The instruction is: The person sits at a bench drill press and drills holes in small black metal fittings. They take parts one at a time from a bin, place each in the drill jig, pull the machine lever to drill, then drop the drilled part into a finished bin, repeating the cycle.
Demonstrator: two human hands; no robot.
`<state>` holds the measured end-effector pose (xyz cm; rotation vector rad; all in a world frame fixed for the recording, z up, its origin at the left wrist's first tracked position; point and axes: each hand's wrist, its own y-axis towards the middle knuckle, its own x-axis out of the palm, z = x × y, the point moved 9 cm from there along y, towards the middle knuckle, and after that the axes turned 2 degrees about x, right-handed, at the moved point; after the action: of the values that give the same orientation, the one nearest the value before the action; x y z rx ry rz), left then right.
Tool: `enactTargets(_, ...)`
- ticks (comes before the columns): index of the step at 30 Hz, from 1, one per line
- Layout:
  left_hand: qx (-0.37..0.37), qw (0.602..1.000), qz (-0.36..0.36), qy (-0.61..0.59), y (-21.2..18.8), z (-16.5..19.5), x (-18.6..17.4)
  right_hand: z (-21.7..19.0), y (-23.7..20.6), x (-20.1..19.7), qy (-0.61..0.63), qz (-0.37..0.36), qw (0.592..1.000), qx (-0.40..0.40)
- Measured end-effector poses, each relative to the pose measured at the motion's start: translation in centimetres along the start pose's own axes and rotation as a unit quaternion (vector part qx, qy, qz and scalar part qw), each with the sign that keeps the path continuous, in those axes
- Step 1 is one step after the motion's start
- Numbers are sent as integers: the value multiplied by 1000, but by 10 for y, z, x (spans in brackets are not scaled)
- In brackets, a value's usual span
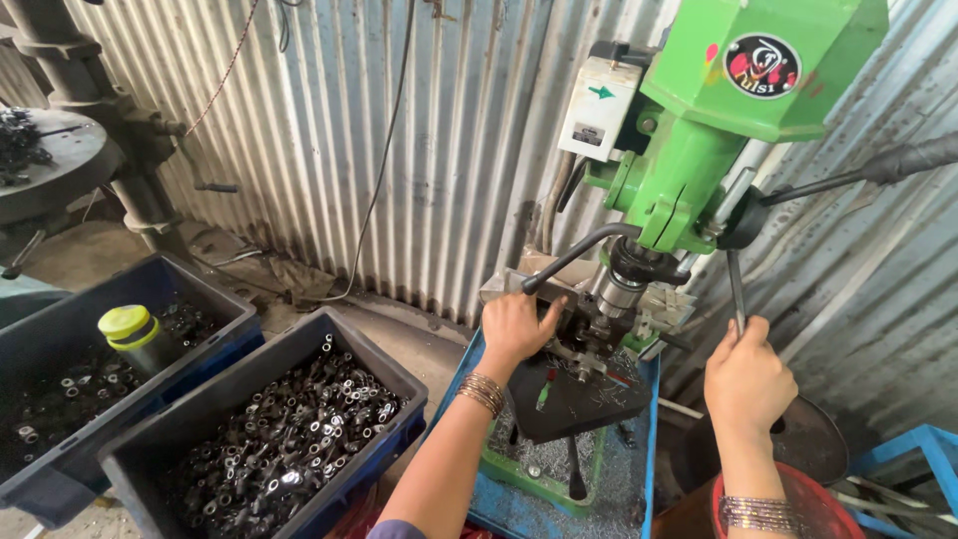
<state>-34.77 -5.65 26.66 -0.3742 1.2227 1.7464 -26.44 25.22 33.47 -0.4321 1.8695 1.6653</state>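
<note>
Drill press (699,130), green and single, stands against the corrugated metal wall (419,150), its chuck (624,284) lowered over a small metal part clamped in the jig (589,334) on the dark work surface (579,399). The left hand (514,329) rests at the jig just left of the chuck, fingers curled against the fixture under a bent black lever (574,255); whether its grip pinches the part itself cannot be told, since the hand hides it. The right hand (746,379) has its grip pressed together around one feed handle (736,289) that points downward. A second feed handle (878,170) juts out to the right, untouched. Each wrist carries a stack of bangles.

Two dark plastic crates sit to the left. The nearer crate (349,469) is heaped with small dark metal pieces; the farther crate (190,299) holds fewer pieces and one bottle with a yellow-green cap (135,334). A second, grey drilling machine (70,150) stands at far left. Metal shavings litter the blue tray (539,509) beneath the press. A red bucket (818,509) sits below the right wrist, and a blue frame (918,449) shows at the lower right edge.
</note>
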Motion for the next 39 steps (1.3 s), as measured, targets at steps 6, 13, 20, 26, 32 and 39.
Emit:
enactTargets(6, -2, 1000, -16, 19, 1, 0, 1, 0, 0, 1, 0, 6, 1000, 8)
enactTargets(13, -12, 998, -58, 31, 2, -4, 7, -2, -3, 1, 16, 13, 1000, 8)
enactTargets(20, -14, 998, -44, 33, 0, -5, 6, -3, -3, 2, 14, 22, 1000, 3)
enactTargets(26, 8, 1000, -6, 25, 0, -3, 4, -2, -5, 3, 15, 37, 999, -5)
enactTargets(32, 12, 999, -4, 31, 0, -3, 5, -1, -5, 8, 12, 41, 999, -3)
enactTargets(39, 16, 1000, -2, 19, 2, -2, 3, -1, -6, 12, 11, 52, 999, -9)
